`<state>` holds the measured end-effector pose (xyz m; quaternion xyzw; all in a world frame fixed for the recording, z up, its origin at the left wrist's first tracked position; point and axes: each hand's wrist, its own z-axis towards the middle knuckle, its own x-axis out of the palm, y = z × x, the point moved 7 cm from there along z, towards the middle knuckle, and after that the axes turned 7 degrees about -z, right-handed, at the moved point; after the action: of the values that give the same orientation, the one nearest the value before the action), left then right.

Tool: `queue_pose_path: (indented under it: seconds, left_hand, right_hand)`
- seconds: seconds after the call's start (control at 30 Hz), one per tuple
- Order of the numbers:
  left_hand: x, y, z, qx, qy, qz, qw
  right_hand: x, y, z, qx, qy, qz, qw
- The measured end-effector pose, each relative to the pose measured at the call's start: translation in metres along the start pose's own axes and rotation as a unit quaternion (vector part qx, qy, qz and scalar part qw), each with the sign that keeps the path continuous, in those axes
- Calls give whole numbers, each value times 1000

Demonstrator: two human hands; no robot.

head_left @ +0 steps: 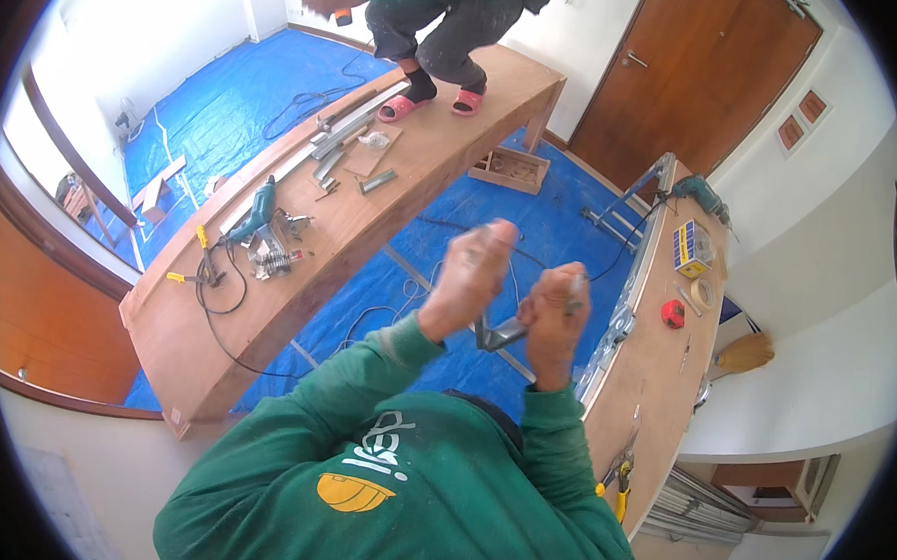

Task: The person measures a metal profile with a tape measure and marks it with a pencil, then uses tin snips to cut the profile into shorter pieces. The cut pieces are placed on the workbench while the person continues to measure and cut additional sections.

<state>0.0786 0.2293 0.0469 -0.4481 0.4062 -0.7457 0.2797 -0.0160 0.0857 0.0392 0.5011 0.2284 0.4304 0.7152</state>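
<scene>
Metal bracket (503, 331) gripped in right hand (553, 310), left hand (473, 269) closed beside it

A grey metal angle bracket (501, 333), seemingly L-shaped, held raised.

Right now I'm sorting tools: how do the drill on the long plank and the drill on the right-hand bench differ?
The plank drill lies mid-board among metal parts, its black cord looping beside it. The bench drill lies at the bench's far end, near a blue-and-yellow box. Both are teal-green, lying down, with no hand on them.
</scene>
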Motion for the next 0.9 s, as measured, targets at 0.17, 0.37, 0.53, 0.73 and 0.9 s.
queue_pose_path:
  seconds: [0.17, 0.37, 0.53, 0.73, 0.9]
  left_hand:
    - [-70, -15, 10, -10, -108, -396, 912]
    - [18, 3, 5, 103, 15, 92, 990]
    - [-69, -9, 20, 43, -26, -343, 938]
    - [-135, -15, 30, 8, -119, -517, 847]
    - [-136, -17, 32, 19, -38, -475, 879]
  right_hand:
    - [-85, -7, 2, 64, -193, 331, 922]
    - [6, 16, -10, -126, -36, -206, 970]
    - [-114, -16, 18, 72, -157, 278, 945]
    - [-166, -1, 14, 32, -284, 243, 927]
    - [-196, 1, 5, 72, -297, 182, 935]
